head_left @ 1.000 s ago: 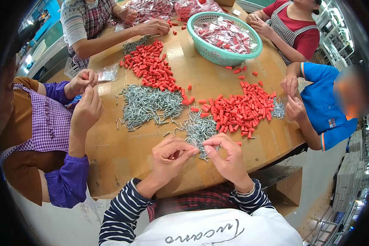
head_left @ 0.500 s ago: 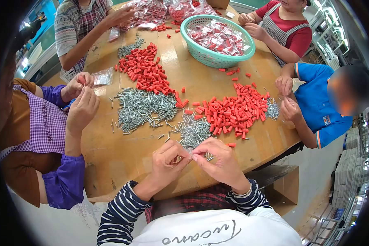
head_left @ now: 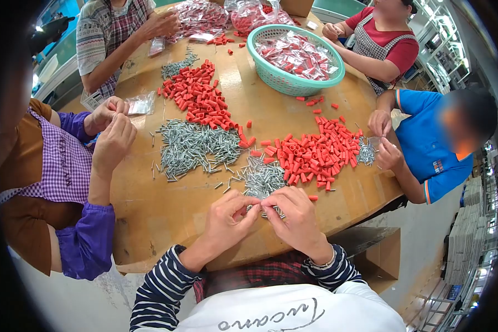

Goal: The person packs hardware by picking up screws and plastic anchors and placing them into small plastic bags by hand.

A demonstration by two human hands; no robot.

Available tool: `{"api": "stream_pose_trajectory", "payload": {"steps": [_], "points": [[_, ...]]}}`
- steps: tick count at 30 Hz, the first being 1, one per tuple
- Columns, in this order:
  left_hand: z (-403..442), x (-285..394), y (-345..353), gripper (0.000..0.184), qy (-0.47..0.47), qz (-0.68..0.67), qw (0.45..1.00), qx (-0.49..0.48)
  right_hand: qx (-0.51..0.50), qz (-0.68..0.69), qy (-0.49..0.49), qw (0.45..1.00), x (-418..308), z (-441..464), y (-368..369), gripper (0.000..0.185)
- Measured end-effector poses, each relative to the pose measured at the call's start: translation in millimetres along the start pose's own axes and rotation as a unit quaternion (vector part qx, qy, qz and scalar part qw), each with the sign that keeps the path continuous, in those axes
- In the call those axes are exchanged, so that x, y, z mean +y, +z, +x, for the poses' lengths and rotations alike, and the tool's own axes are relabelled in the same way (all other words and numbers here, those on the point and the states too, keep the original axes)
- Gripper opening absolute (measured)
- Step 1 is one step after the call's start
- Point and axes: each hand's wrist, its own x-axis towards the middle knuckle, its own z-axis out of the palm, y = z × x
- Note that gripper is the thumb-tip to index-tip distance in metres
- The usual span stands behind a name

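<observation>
My left hand (head_left: 228, 217) and my right hand (head_left: 295, 214) meet fingertip to fingertip over the near edge of a pile of metal screws (head_left: 263, 176). Both pinch a small clear plastic bag (head_left: 257, 193), only partly visible between the fingers; whether anything is in it I cannot tell. Just beyond my right hand lies a heap of red plastic caps (head_left: 315, 152), touching the screws. A larger pile of screws (head_left: 188, 146) lies to the left, with more red caps (head_left: 202, 99) behind it.
A green basket (head_left: 293, 83) of filled bags stands at the back of the wooden table (head_left: 160, 221). Co-workers sit around it: purple sleeves (head_left: 88, 240) at left, a blue shirt (head_left: 418, 122) at right, others behind. A cardboard box (head_left: 384, 254) is below the right edge.
My fingertips have come closer together at the bag. The co-worker in blue has spread their hands slightly apart, with a clear bag showing between them. The camera view has shifted a little.
</observation>
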Motion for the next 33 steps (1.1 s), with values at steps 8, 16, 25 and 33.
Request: {"api": "stream_pose_trajectory", "payload": {"steps": [8,16,25,33], "points": [[-1,-4,-1,0.01,0.004,-0.003,1.0,0.0,0.019,0.036,0.011,0.999,1,-2,3,0.015],[-5,-21,4,0.006,-0.071,-0.119,0.99,0.034,0.018,0.1,0.07,0.992,-4,-5,4,0.014],[-4,-14,2,0.008,-0.105,-0.139,0.985,0.003,0.052,0.086,0.001,0.995,2,-8,11,0.023],[-1,3,-6,0.007,-0.02,-0.029,0.999,-0.01,0.002,0.019,0.005,1.0,-5,-9,8,0.028]]}}
